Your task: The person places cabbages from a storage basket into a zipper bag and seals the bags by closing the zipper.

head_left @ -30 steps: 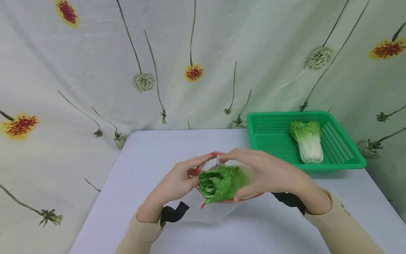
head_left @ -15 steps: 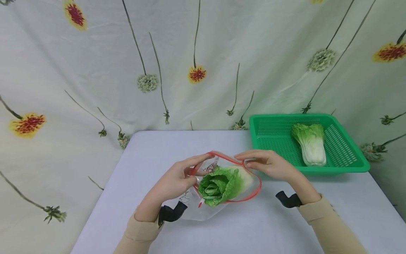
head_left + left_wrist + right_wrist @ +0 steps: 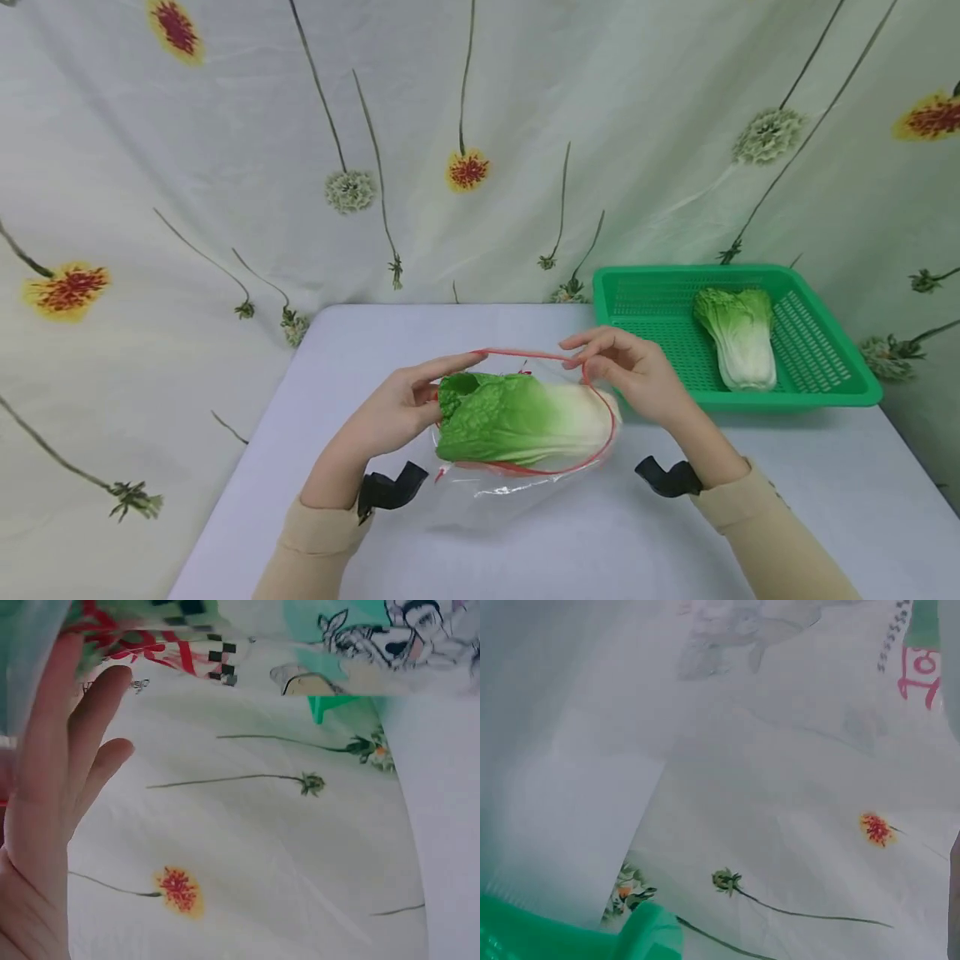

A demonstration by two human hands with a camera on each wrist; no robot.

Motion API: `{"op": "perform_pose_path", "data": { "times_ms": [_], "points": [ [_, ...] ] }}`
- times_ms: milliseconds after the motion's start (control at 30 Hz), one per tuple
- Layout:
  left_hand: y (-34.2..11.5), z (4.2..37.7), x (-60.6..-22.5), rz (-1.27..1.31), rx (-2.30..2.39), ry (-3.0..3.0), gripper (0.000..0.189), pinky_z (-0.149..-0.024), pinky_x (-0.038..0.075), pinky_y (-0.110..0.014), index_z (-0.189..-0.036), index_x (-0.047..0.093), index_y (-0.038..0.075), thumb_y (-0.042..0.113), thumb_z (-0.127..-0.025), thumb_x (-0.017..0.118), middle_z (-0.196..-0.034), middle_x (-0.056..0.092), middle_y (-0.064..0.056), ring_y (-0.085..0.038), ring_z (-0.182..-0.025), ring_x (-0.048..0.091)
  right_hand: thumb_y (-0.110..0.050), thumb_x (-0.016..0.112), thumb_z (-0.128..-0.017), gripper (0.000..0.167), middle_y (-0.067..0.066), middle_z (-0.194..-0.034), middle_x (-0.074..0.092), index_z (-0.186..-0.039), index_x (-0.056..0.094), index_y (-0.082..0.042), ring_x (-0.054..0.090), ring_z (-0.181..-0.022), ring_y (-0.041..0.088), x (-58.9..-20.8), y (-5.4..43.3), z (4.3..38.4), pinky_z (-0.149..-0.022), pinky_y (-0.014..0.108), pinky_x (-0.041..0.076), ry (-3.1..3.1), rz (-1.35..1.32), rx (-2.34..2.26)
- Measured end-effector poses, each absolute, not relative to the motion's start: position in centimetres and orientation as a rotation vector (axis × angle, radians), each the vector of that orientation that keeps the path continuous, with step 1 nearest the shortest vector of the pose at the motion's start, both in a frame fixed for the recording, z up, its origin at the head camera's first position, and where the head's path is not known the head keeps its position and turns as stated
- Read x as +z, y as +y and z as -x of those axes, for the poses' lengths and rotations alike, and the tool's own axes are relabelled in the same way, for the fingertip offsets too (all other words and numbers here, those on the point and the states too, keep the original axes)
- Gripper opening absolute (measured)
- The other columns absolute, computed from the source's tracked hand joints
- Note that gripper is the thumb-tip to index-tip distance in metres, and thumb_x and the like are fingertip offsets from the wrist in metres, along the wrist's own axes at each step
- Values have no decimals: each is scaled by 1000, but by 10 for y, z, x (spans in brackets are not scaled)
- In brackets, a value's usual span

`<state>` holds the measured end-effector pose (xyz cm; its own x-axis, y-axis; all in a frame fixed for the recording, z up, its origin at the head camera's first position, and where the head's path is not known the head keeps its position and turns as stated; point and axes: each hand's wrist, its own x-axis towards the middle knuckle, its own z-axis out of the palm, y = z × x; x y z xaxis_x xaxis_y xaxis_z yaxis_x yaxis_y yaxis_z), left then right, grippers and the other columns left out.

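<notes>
A clear zip bag (image 3: 498, 487) with a red rim is held over the white table, its mouth spread wide. Within the rim lies a napa cabbage (image 3: 525, 421), leafy end left and white base right. My left hand (image 3: 393, 408) grips the bag at its left end, index finger along the red rim. At the rim's far right corner, my right hand (image 3: 630, 371) pinches the edge between thumb and fingers. Printed drawings on the bag (image 3: 330, 645) cross the top of the left wrist view, beside the left hand's fingers (image 3: 94, 716). Only a sliver of the right hand shows in the right wrist view.
A green basket (image 3: 652, 400) stands at the table's back right with another napa cabbage (image 3: 738, 342) in it. The white table (image 3: 360, 333) meets a flower-printed cloth (image 3: 255, 125) behind. Black wrist mounts (image 3: 393, 487) sit on both wrists.
My right hand has left the cabbage and taken the bag's red rim, pulling the mouth wider. The cabbage now lies more level and sideways in the opening. My left hand has shifted slightly left.
</notes>
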<state>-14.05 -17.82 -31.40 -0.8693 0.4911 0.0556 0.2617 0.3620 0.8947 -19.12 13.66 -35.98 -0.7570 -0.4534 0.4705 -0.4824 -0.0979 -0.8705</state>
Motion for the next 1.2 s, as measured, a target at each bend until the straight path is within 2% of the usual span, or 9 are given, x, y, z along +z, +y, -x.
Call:
{"op": "perform_pose_path", "data": {
  "times_ms": [100,167,233,433,600,733,900,1067,1200],
  "points": [
    [-183,140,-312,-644,1456,2485,46,-67,48,-19,-134,60,6,-9,-91,50,-133,63,-11,-8,-82,62,0,55,-98,13,-12,-107,71,-97,63,-10,70,-95,6,-352,132,185,-75,19,54,-2023,-956,2054],
    [-186,138,-309,-600,1404,2540,36,-81,53,-24,-128,64,4,-3,-94,55,-126,67,-12,-15,-100,67,-2,56,-99,14,-13,-100,72,-98,65,-13,69,-90,4,-347,129,181,-71,19,54,-2023,-820,2044],
    [-188,136,-306,-553,1353,2597,32,-87,55,-29,-126,66,4,2,-95,57,-120,70,-12,-20,-104,69,-5,56,-99,16,-16,-94,71,-99,66,-18,66,-87,2,-344,127,177,-69,17,53,-2056,-651,2007],
    [-198,127,-324,-446,1516,2557,42,-85,54,-27,-141,54,16,18,-99,60,-135,62,-9,-22,-115,65,-5,57,-99,18,-15,-84,67,-95,65,-21,55,-72,2,-345,119,170,-61,14,46,-1987,-230,2060],
    [-198,112,-371,-488,1815,2487,57,-98,48,-18,-148,41,11,9,-96,62,-153,43,-12,-10,-137,46,-4,57,-98,16,-13,-82,67,-95,66,-18,51,-68,4,-349,116,168,-59,15,43,-1912,-137,2108],
    [-192,101,-396,-379,1935,2599,50,-98,46,-14,-137,51,6,1,-90,67,-145,52,-7,3,-128,50,-4,57,-99,17,-13,-81,67,-95,66,-19,50,-68,3,-352,116,168,-59,15,42,-1888,-110,2137],
    [-181,99,-402,-227,2135,2731,25,-83,55,-16,-111,67,-1,-6,-86,69,-117,68,4,0,-101,65,-4,57,-99,20,-13,-82,67,-94,66,-21,48,-67,4,-355,116,168,-58,15,41,-1872,-79,2149],
    [-176,108,-383,-137,2337,2857,8,-75,55,-13,-94,70,-6,-7,-86,70,-94,72,12,0,-83,68,-4,59,-98,17,-13,-84,69,-96,68,-18,55,-72,5,-352,120,168,-66,15,48,-1851,-83,2089],
    [-178,118,-351,-217,2603,2746,8,-77,56,-15,-94,73,-3,-5,-88,69,-87,72,10,-2,-78,70,-4,60,-97,14,-10,-85,70,-97,68,-15,63,-78,5,-339,126,165,-75,17,55,-1784,-134,2077]
  ]
}}
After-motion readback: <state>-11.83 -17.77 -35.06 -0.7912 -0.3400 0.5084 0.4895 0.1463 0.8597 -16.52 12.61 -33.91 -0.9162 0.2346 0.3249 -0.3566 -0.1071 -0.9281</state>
